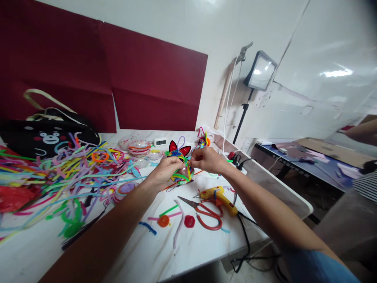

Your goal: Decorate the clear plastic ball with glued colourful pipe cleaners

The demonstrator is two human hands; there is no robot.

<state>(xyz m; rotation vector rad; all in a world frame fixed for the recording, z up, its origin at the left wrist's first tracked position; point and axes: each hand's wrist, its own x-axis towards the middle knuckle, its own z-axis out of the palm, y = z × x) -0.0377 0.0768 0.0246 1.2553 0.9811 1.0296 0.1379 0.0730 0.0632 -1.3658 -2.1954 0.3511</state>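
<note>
A colourful pipe-cleaner figure [179,178] with red, black-edged pointed ears stands on the white table. My left hand [165,172] is closed around its left side and partly hides it. Just right of the figure, my right hand [207,160] is in a pinch, fingertips close to its front; what they hold is too small to make out. In front of my hands lie orange-handled scissors [203,210] and a yellow hot glue gun [219,197]. An orange disc [163,221], a red disc [189,221] and cut pipe-cleaner pieces [178,228] lie nearby.
Loose pipe cleaners [76,169] are heaped across the left side, beside a black bag [47,135]. Clear bowls [139,146] and a small digital timer [160,142] stand at the back. A second figure [203,140] is behind my right hand. Black cables [246,236] hang off the front edge.
</note>
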